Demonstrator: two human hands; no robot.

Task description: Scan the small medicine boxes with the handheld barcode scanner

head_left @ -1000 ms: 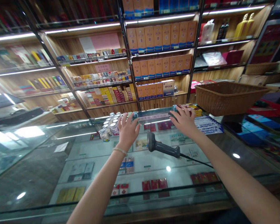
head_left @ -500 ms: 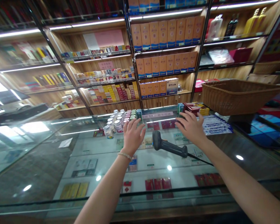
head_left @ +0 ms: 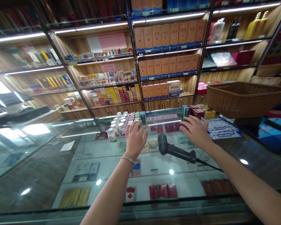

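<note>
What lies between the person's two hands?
In the head view, a dark scanner lies on the glass counter between the left hand and the right hand, slightly nearer the camera.

Free room between the hands (head_left: 135, 140) over the glass counter (head_left: 159, 180), except at the scanner (head_left: 179, 152).

Left wrist wears one bracelet (head_left: 128, 159): pale, off-white, single strand, apparently beaded; material too blurred to tell. Left hand (head_left: 136, 139), just beyond the bracelet, is bare; left forearm (head_left: 111, 187), on its near side, likewise. Right hand (head_left: 196, 132) and right forearm (head_left: 244, 179), right of the bracelet, are bare.
</note>
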